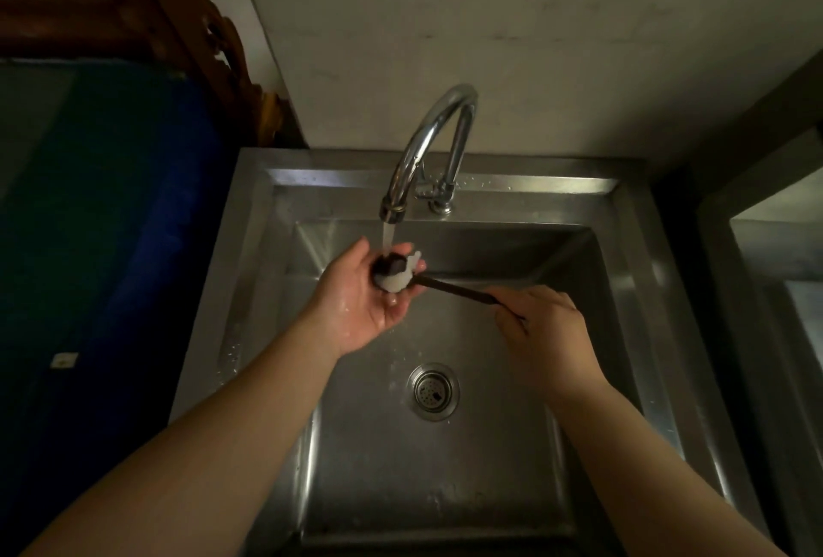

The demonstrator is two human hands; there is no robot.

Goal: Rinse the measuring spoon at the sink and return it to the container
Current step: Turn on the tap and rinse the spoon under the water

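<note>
A dark measuring spoon point(454, 288) with a long thin handle lies across the steel sink point(632, 271). Its bowl sits under the stream of water running from the curved chrome tap point(427, 142). My right hand point(543, 325) grips the end of the handle. My left hand point(360, 298) is cupped palm-up beneath the bowl, fingers curled around it, wet with water splashing white over them. The container is not in view.
The round drain strainer point(433, 392) is in the middle of the sink floor. A dark blue surface point(111, 222) lies to the left, carved dark wood point(133, 0) behind it. A second steel unit point(779, 289) stands to the right. A plain wall is behind the tap.
</note>
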